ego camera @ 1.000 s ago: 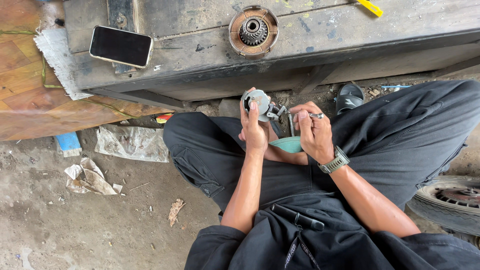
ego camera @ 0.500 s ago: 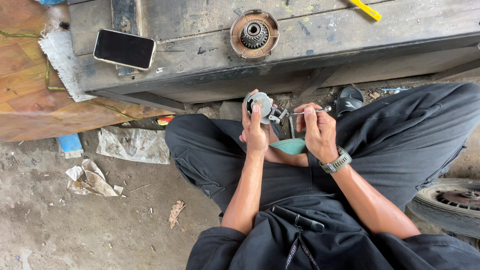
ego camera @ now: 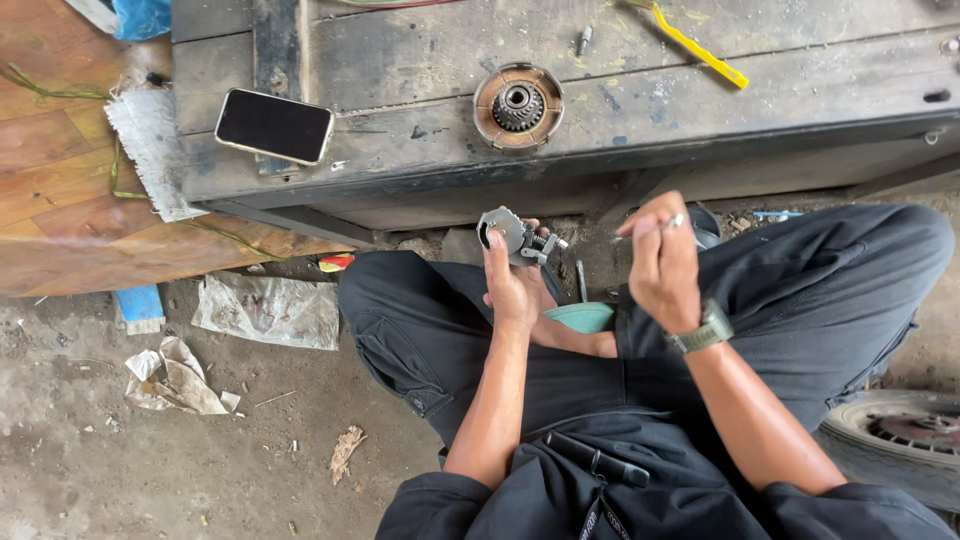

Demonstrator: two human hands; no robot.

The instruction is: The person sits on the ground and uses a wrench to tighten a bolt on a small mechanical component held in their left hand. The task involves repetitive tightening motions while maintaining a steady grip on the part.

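**Small metal part held up over the lap**

The left hand [ego camera: 515, 290] has its fingers wrapped around a small round metal part [ego camera: 510, 233], raised just below the counter [ego camera: 420, 150] edge. The right hand [ego camera: 665, 265] is apart from it, fingers pinched narrow; what they hold is too small to tell. A geared disc [ego camera: 518, 105] and phone [ego camera: 274, 126] lie beyond the fingers.

— See any screen from here?

— One — a phone [ego camera: 274, 125] lying flat on the dark wooden bench [ego camera: 420, 150], near its left end, rectangular with rounded corners, its screen black and edged by a pale rim.

— Any packaging?

— A clear, crumpled plastic bag [ego camera: 265, 310] on the ground below the bench, and crumpled whitish paper [ego camera: 175, 378] just left of it.
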